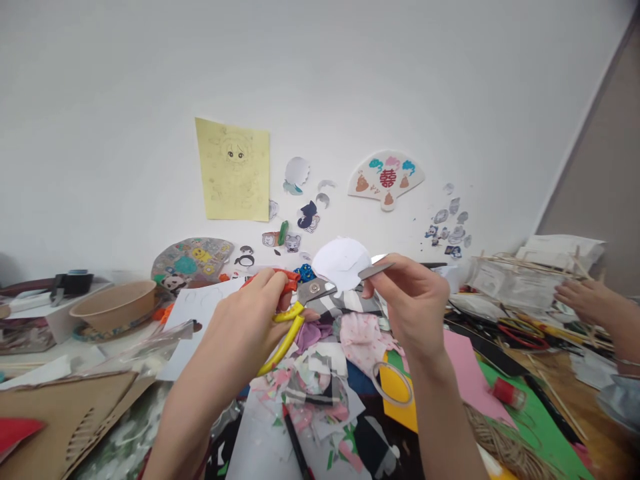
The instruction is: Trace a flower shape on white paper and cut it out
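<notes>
My left hand (255, 307) is closed round scissors (293, 313) with yellow and red-orange handles. Their metal blades point right, toward a rounded white paper cutout (340, 260). That cutout is pinched between the fingers and thumb of my right hand (410, 300), raised above the table. A thin grey piece (375, 270) also shows at my right fingertips; I cannot tell whether it is part of the paper. Below both hands lies a heap of paper scraps (315, 387) in white, pink and green, with a black pen (296, 440) on a white sheet.
Another person's hand (585, 300) is at the right, by a stick frame (530, 273). Nearby are a roll of tape (393, 384), twine (505, 440), a red thread spool (507, 393) and pink fabric (367, 340). Cardboard (60, 413) and a tan bowl (115, 303) stand left.
</notes>
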Action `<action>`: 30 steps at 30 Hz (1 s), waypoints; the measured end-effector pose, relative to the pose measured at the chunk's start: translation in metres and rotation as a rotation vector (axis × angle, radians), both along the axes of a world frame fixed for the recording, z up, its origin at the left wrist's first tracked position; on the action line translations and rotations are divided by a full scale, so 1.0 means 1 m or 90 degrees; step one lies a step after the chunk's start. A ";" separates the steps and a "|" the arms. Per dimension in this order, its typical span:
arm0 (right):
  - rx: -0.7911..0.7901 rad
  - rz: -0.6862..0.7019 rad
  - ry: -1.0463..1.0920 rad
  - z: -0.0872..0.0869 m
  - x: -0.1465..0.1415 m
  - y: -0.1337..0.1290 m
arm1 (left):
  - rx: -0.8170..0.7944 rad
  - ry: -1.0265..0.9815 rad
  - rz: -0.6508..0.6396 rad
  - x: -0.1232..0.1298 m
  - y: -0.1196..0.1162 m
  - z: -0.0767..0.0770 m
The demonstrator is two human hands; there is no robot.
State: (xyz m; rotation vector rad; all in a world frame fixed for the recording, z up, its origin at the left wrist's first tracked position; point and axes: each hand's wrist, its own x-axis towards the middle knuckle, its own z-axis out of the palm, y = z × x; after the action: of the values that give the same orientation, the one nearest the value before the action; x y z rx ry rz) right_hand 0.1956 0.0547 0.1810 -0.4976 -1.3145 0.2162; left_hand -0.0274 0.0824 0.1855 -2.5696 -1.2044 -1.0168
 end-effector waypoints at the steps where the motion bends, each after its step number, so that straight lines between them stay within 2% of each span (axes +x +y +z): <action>1: 0.003 -0.002 -0.001 0.000 0.001 0.000 | 0.001 0.002 0.005 0.000 0.000 0.001; 7: 0.008 -0.020 0.023 -0.004 -0.007 0.003 | 0.019 -0.002 0.049 0.006 -0.002 0.003; 13: 0.024 -0.003 0.030 -0.003 -0.019 0.003 | -0.014 -0.020 0.039 0.011 0.002 0.000; 25: 0.066 -0.012 0.005 -0.003 -0.020 0.007 | 0.000 -0.025 0.031 0.011 0.003 -0.003; 30: 0.094 -0.030 0.046 -0.006 -0.024 0.010 | 0.004 -0.020 0.029 0.015 0.003 -0.004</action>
State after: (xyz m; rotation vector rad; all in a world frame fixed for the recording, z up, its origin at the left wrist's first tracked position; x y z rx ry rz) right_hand 0.1717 0.0643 0.1752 -0.3920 -1.2367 0.0957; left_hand -0.0126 0.0857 0.1815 -2.5180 -1.2597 -1.0546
